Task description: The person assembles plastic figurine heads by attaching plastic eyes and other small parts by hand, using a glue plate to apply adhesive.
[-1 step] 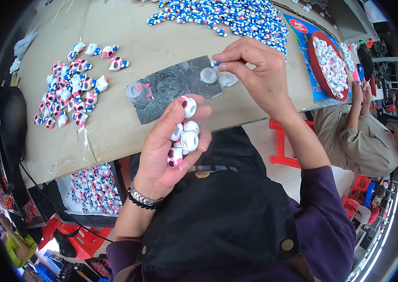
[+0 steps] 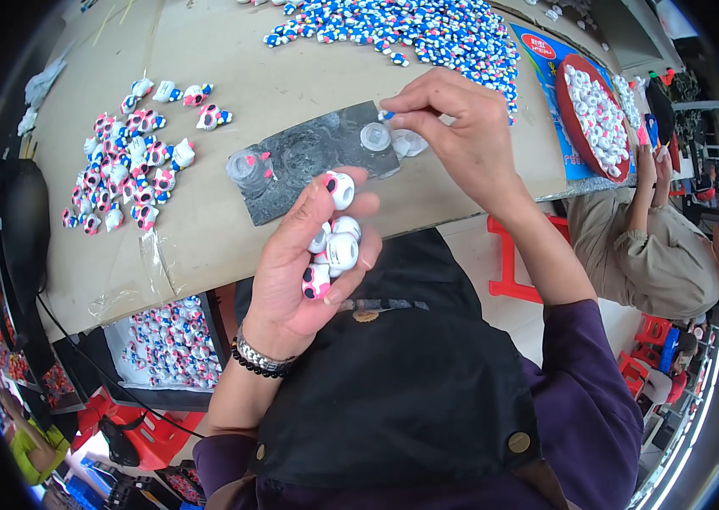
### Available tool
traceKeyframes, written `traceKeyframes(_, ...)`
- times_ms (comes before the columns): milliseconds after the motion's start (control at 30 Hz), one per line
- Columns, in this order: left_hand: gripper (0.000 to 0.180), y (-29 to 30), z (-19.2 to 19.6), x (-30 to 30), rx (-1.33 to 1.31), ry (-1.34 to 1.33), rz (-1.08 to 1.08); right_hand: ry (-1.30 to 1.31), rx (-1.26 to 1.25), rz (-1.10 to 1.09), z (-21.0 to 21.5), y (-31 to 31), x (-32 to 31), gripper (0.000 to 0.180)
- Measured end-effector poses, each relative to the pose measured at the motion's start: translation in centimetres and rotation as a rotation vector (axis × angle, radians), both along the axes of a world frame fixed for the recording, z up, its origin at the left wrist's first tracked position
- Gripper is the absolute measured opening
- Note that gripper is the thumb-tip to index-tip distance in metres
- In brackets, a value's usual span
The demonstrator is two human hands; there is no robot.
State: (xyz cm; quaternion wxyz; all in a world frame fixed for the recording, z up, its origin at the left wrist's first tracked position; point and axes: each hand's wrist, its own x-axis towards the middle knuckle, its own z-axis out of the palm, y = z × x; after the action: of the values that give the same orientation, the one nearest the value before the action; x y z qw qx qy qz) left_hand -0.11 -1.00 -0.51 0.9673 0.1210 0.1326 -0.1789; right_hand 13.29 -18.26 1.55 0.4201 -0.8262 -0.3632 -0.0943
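Observation:
Several small white and pink figurine heads point(image 2: 342, 252) lie in my left hand point(image 2: 291, 263), palm up; one head point(image 2: 341, 192) is pinched between thumb and finger, a socket hole showing. My right hand point(image 2: 461, 127) pinches a small blue and white figurine body point(image 2: 386, 115), mostly covered by the fingertips. It is just above the right end of a dark grey slab point(image 2: 308, 157). On that slab stand a round clear cup point(image 2: 376, 136) at the right and another clear cup point(image 2: 243, 165) at the left, with small pink bits point(image 2: 266, 155) beside it.
Assembled figurines point(image 2: 126, 166) lie in a group on the left. A large heap of blue and white bodies point(image 2: 402, 30) is at the back. A red bowl point(image 2: 562, 110) of white heads stands right, near a co-worker point(image 2: 648, 246). Below the table edge sits a tray point(image 2: 126, 365) of figurines.
My right hand has shifted very slightly left with the body in its fingers. The left hand stays almost where it was.

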Motion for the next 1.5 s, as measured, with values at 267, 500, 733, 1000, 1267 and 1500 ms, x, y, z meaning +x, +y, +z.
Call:
traceKeyframes(267, 0.034, -1.1, 0.2, 1.0, 0.087, -0.067, 0.122, 0.663, 0.491, -0.02, 1.5, 0.7, -2.4, 0.013)
traceKeyframes(500, 0.032, -1.8, -0.1, 1.6, 0.282, -0.144, 0.191, 0.652, 0.672, 0.046, 0.6, 2.1, -4.6, 0.006)
traceKeyframes(733, 0.035, -2.0, 0.0, 1.4, 0.434, -0.189, 0.231, 0.662, 0.54, 0.08, 1.0, 1.8, -4.9, 0.013)
traceKeyframes(1000, 0.029, -1.3, 0.0, 1.0, 0.981, -0.332, 0.338, 0.524, 0.448, 0.068, 1.3, 1.8, -5.4, 0.007)
traceKeyframes(1267, 0.026, 0.2, 1.5, 1.6, 1.121, -0.387, 0.34, 0.194, 0.302, 0.157, 2.2, 2.1, -4.4, 0.015)
traceKeyframes(1500, 0.024, 6.6, 3.8, 3.9, 1.371, -0.275, 0.374, -0.017, 0.05, -0.013, 1.7, 1.7, 3.9, 0.018)
